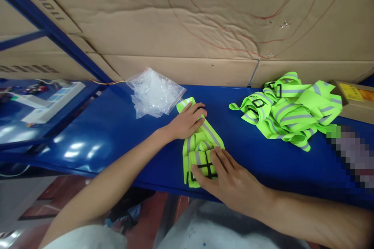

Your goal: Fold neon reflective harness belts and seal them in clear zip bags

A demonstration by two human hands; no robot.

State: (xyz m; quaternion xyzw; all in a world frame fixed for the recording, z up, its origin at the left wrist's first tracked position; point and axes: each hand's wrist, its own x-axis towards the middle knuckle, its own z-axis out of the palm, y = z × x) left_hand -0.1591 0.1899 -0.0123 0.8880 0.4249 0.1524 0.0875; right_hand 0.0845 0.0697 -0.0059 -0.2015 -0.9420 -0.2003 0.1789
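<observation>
A neon yellow-green reflective belt (215, 135) with grey stripes lies partly folded in front of me, its black buckle pieces (208, 169) near the table edge. My left hand (189, 120) rests across the upper part of the belt, fingers spread and lying over it. Lower down, my right hand (226, 169) grips the folded, buckled end between thumb and fingers. Its fingers cover part of the bundle. To the right lies a tangled heap of similar reflective belts (295, 114) with black buckles.
Behind the left hand sits a pile of clear plastic bags (154, 93) on the blue table (117, 132). Large cardboard (175, 35) stands along the back. A small carton (358, 101) is at the right, beside a pixelated patch. A blue metal frame (55, 27) and white device (52, 103) are left.
</observation>
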